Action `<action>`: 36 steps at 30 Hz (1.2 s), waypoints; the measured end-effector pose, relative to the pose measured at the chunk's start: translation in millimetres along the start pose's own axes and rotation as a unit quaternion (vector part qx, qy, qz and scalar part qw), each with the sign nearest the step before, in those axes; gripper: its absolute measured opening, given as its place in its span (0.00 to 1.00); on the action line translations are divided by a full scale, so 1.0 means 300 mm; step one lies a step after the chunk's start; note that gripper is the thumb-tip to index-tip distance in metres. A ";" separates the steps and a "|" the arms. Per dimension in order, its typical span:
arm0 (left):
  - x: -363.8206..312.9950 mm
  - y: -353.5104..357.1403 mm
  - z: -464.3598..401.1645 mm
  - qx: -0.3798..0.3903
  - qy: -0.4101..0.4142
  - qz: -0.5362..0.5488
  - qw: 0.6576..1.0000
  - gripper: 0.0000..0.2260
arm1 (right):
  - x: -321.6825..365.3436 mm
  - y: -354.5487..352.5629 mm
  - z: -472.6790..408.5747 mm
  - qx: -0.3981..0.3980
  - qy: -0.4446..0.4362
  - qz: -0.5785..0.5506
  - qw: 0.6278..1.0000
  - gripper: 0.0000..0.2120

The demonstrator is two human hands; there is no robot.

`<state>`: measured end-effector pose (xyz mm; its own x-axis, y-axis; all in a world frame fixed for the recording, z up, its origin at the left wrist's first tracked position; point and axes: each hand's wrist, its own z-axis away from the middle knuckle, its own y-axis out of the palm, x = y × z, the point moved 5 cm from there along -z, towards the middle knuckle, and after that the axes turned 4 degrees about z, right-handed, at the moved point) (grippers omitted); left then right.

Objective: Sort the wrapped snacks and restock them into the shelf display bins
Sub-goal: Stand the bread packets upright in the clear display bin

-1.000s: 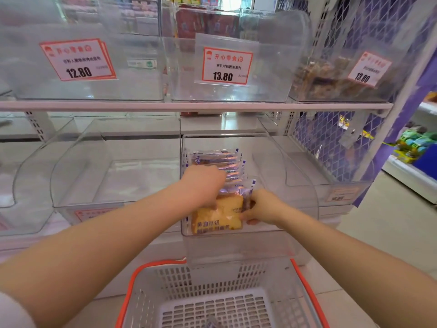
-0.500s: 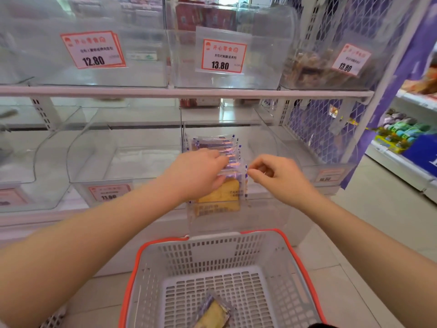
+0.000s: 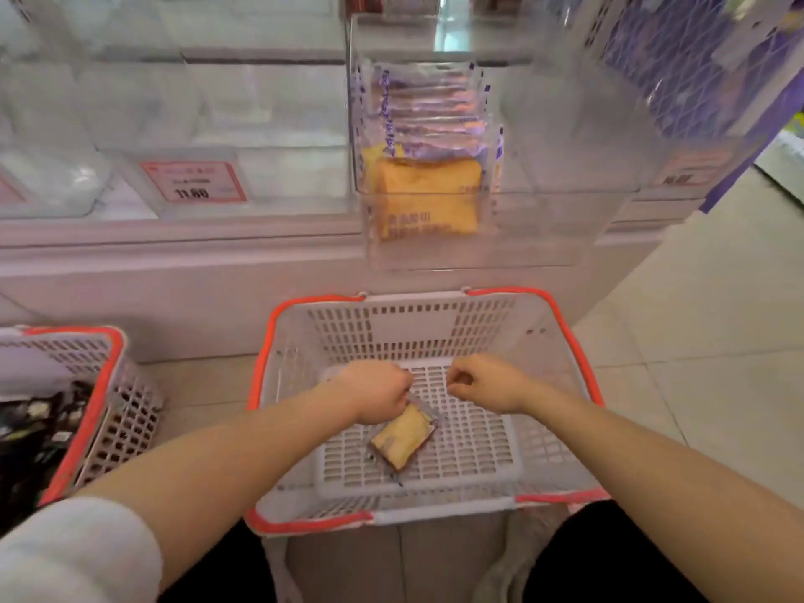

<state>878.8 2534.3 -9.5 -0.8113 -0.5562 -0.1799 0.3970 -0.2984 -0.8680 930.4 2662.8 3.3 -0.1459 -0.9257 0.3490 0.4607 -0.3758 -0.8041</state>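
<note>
One wrapped yellow snack (image 3: 403, 438) lies on the floor of the grey basket with a red rim (image 3: 509, 292) in front of me. My left hand (image 3: 377, 396) is down in the basket, its fingers closed on the wrapper's upper end. Beside it, my right hand (image 3: 484, 387) hovers over the basket floor with its fingers curled and nothing in them. Above the basket, a clear display bin (image 3: 565, 176) holds a row of wrapped snacks (image 3: 428, 198) standing on edge, the front one yellow.
A second red-rimmed basket (image 3: 102, 376) with dark packets (image 3: 35, 433) stands at the left on the floor. Clear bins to the left carry a red price label (image 3: 193, 182). A purple mesh panel (image 3: 678, 58) and tiled floor lie to the right.
Both hands came down from the display bin into the basket, and my view tilted down. My left hand now grips the snack lying in the basket.
</note>
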 end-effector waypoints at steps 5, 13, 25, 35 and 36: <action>0.063 0.331 -0.126 0.065 -0.110 0.121 0.984 0.18 | -0.071 0.188 -0.094 0.042 0.054 0.017 0.998 0.12; 0.136 0.701 -0.224 0.069 -0.269 0.192 0.941 0.33 | -0.202 0.322 -0.137 0.010 0.132 -0.091 0.987 0.13; 0.069 0.764 -0.362 0.013 -0.353 0.214 0.911 0.43 | -0.297 0.442 -0.141 0.038 0.192 -0.214 0.957 0.09; 0.084 0.452 -0.169 -0.192 -0.170 0.441 0.860 0.44 | -0.121 0.467 -0.145 -0.064 0.192 -0.537 0.819 0.13; 0.081 0.427 -0.151 -0.193 -0.166 0.455 0.854 0.44 | -0.107 0.452 -0.141 -0.090 0.188 -0.538 0.817 0.14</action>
<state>890.5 2517.5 -146.1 -0.0518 -0.6299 -0.7749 0.5745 0.6159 -0.5391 960.5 2639.7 -137.1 -0.6566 0.0087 0.7542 -0.2418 -0.9496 -0.1995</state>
